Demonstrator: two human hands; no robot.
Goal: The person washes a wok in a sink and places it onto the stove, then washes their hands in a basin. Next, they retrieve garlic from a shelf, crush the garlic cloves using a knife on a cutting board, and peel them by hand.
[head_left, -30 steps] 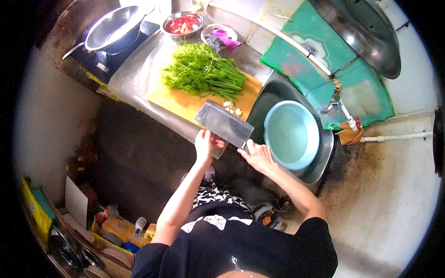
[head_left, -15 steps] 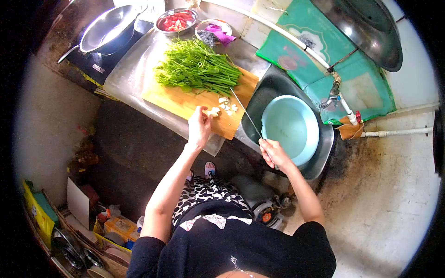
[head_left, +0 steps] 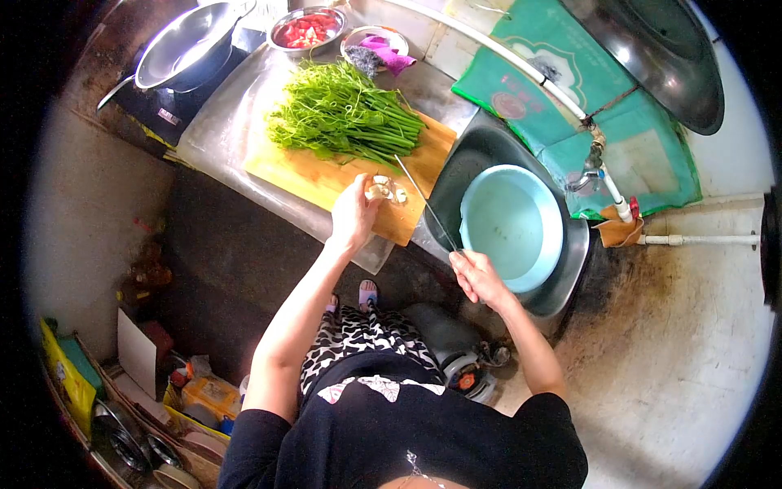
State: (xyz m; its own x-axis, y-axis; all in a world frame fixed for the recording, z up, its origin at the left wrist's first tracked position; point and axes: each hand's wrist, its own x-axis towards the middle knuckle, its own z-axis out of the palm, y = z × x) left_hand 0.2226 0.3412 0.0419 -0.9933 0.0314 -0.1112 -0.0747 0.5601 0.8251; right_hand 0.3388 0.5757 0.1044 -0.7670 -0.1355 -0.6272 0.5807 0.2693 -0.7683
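Note:
My right hand [head_left: 479,279] is wrapped round the handle of a cleaver [head_left: 427,200], its blade seen edge-on and slanting up over the right side of the wooden cutting board [head_left: 301,178]. At the board's front edge my left hand [head_left: 355,213] has its fingertips together at the garlic pieces [head_left: 397,194]; whether a piece is between them is too small to tell. Behind the garlic, a large bunch of green leafy stems [head_left: 338,114] lies across the board.
A light blue basin [head_left: 511,228] with water sits in the sink [head_left: 566,281] at right, near a tap [head_left: 588,173]. Behind the board are a bowl of red pieces [head_left: 306,31] and a bowl with a purple cloth [head_left: 389,54]. A pan [head_left: 186,47] stands at upper left.
The cleaver turned from flat to edge-on, its blade now over the board's right side. My left hand left the blade and moved up to the garlic.

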